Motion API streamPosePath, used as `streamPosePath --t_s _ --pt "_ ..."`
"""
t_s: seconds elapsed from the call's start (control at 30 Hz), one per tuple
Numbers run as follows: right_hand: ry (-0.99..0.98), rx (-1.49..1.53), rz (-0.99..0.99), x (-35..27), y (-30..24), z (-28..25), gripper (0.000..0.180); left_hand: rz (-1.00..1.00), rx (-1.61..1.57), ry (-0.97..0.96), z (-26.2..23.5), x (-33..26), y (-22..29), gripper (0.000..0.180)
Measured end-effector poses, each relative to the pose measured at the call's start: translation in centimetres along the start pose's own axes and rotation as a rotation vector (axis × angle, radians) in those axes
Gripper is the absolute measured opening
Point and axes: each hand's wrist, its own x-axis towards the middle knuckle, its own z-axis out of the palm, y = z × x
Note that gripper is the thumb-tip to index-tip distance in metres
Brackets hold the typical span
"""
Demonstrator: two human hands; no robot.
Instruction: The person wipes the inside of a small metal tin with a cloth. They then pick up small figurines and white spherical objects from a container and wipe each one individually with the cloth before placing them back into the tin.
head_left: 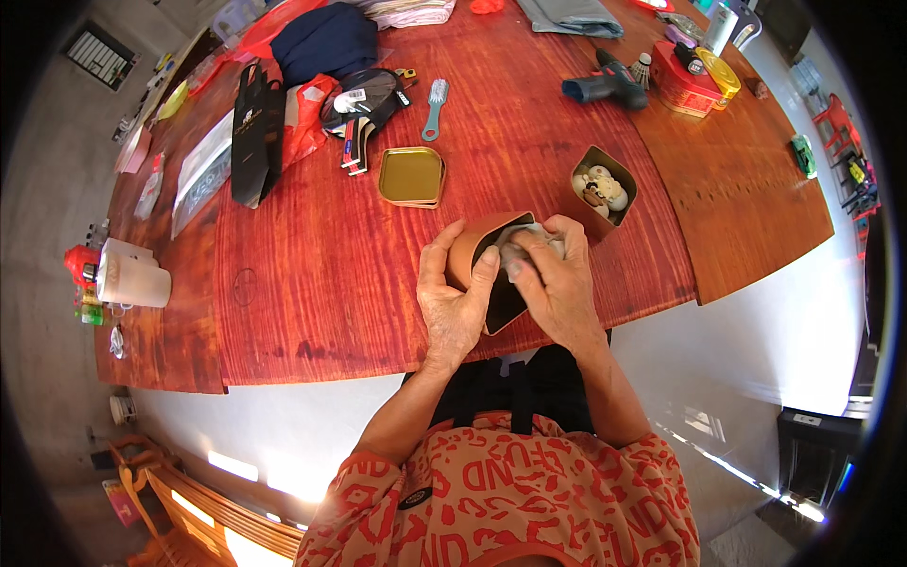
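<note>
Nearest, at the near edge of the red wooden surface (331, 283), the left hand (453, 307) wraps its grip around a small copper-coloured tin (477, 250), tilted so its open mouth faces the person, thumb on the rim. The right hand (557, 288) pinches a pale crumpled cloth (529, 238) at that mouth, fingers closed on it and pressed partly inside. Judging by this, wiping or stuffing the tin is under way, not finished; how much of the inside is covered cannot be told. Just beyond, to the left, a gold lid (412, 177) lies flat and apart, so the tin is not yet closed. To the right, a 2nd open tin (605, 186) holds small pale round things. Farther off lie a green brush (436, 107), a dark drill (605, 83) and a red box (685, 87); at the far left, black packets (255, 132) and a navy bag (326, 42).
</note>
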Motion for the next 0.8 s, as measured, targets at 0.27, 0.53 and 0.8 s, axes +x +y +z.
streamPosePath --t_s 0.27,0.53,0.8 --pt "-0.071 0.286 0.168 -2.4 0.0 0.3 0.017 0.026 -0.03 0.027 -0.7 -0.3 -0.4 0.042" --pt "0.162 0.256 0.11 0.5 0.8 0.4 0.038 0.013 0.014 -0.062 -0.6 -0.3 0.6 0.038" --pt "-0.005 0.292 0.263 -0.4 0.8 0.6 0.026 0.096 0.074 0.048 -0.8 -0.2 -0.2 0.038"
